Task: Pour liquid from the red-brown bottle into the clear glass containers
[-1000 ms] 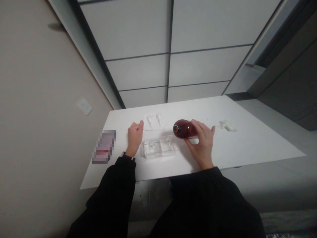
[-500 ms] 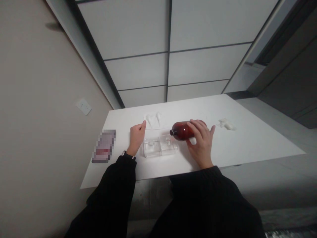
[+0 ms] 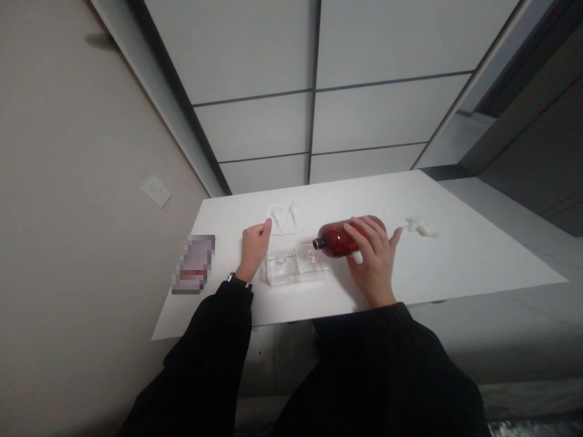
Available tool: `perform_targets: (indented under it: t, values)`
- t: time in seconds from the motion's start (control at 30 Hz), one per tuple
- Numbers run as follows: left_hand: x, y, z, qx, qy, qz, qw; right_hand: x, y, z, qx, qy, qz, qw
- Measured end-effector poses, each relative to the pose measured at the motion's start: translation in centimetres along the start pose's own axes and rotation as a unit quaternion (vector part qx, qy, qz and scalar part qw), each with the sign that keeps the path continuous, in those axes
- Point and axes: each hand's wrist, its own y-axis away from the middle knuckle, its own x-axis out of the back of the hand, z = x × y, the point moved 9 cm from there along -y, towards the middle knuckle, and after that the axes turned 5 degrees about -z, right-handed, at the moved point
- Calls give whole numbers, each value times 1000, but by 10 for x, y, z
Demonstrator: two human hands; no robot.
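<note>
My right hand (image 3: 374,267) is wrapped round a reddish-brown bottle (image 3: 336,238), tilted onto its side with its uncapped dark neck pointing left. The bottle's mouth is just above the right compartment of a clear two-part plastic box (image 3: 283,276), which has a round fitting in each part. No liquid can be made out leaving the mouth. My left hand (image 3: 255,247) is closed, thumb uppermost, to the left of the box; whatever its fingers hold is hidden. Two small white pointed pieces (image 3: 293,212) lie on a pale sheet behind the box.
The white table (image 3: 455,255) carries crumpled whitish material (image 3: 419,226) on the right and a blurred-out flat rectangular object (image 3: 195,264) on the left. Behind it stand pale panelled doors (image 3: 268,127). A wall socket (image 3: 157,192) is at the left.
The bottle stays tilted over the box in my right hand, nearly unmoved. The view has shifted slightly. My left hand keeps its closed pose.
</note>
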Motion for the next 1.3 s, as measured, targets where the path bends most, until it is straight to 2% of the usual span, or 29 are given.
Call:
perform_targets:
  t: [0.83,1.3]
  values:
    - [-4,-2,-4,9,-6,-12,1000,6,-1,-4,38,21,15,999]
    - [-5,-2,-3,2,-3,-16,1000,5,0,-1,29,35,-19,999]
